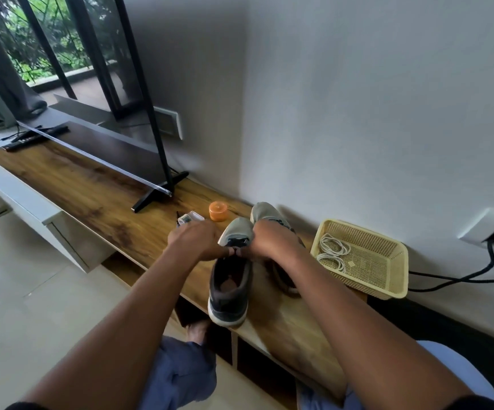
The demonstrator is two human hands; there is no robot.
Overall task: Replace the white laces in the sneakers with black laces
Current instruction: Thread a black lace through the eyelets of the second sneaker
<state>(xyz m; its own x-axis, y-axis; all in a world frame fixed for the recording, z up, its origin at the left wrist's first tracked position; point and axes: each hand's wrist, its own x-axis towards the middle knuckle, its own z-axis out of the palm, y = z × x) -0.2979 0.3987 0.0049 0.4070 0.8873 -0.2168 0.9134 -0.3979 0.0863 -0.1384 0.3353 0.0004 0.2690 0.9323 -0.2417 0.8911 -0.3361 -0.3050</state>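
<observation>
Wooden shelf (98, 190): grey sneaker (230, 279), dark heel, black lace (237, 241); left hand (198, 241), right hand (269, 241) pinching lace together.

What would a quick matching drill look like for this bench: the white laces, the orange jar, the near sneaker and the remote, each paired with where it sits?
Things:
1. white laces
2. orange jar
3. near sneaker
4. remote

Places:
A. far left end of the bench, beyond the TV
B. under both hands, heel toward the camera
C. coiled in the yellow basket
D. just behind the sneaker toes, right of the TV foot

Pairs: 1-C, 2-D, 3-B, 4-A
</observation>
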